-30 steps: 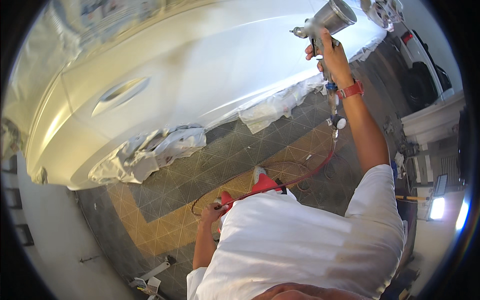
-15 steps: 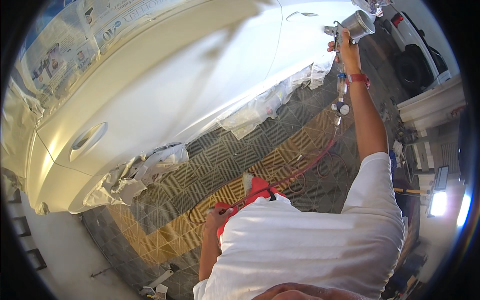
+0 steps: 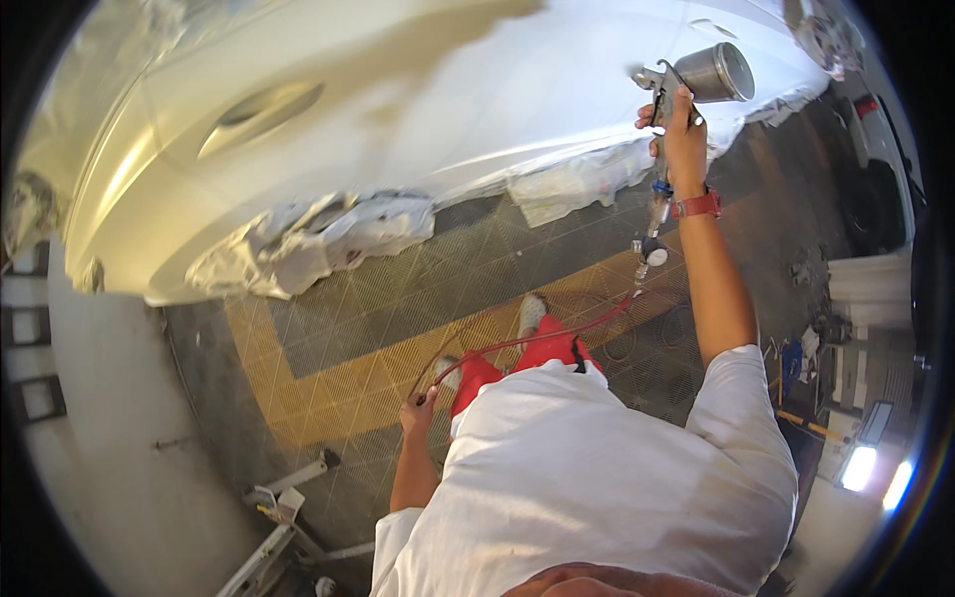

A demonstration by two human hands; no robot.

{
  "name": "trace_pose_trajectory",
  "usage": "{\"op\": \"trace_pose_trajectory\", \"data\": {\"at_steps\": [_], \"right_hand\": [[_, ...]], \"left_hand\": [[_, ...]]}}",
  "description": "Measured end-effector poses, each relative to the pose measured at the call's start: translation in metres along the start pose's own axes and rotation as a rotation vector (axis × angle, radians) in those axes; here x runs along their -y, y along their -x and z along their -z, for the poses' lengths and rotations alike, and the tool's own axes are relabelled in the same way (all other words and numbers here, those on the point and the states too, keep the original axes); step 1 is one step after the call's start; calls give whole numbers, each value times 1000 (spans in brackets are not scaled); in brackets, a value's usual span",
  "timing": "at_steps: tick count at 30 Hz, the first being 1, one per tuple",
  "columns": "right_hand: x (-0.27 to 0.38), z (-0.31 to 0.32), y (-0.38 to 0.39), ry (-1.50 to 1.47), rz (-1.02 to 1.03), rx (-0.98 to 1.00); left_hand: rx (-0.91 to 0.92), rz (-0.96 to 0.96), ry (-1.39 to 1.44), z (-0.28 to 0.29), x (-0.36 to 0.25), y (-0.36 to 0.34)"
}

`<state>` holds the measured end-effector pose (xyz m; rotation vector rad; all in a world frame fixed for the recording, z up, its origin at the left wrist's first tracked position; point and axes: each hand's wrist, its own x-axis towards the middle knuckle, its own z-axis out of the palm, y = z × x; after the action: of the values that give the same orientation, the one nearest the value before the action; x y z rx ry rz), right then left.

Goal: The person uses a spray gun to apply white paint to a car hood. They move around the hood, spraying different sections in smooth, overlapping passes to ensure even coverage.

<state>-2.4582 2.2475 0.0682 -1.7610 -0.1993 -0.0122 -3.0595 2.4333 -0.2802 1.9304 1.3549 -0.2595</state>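
I have the right fingers (image 3: 682, 105) clamped around the spray gun (image 3: 667, 84), its metal cup (image 3: 716, 74) just beyond them. The left fingers (image 3: 419, 400) grip the red hose (image 3: 597, 321).

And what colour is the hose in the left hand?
The hose is red, showing best in the head view.

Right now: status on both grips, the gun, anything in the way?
Right grip on spray gun, held near pale car body. Left grip on red hose. Possible snag: hose crosses in front of legs.
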Motion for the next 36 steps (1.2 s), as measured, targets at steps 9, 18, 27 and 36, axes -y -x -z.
{"op": "trace_pose_trajectory", "data": {"at_steps": [9,18,27,36], "right_hand": [[56,-251,179,-145,98,331],[76,-444,291,-321,340,450],[23,-488,302,-512,246,459],[-17,-465,253,-526,250,58]], "left_hand": [[-155,653,514,72,140,63],[-232,912,807,60,271,116],[-169,986,853,43,272,120],[-203,833,824,69,267,76]]}}
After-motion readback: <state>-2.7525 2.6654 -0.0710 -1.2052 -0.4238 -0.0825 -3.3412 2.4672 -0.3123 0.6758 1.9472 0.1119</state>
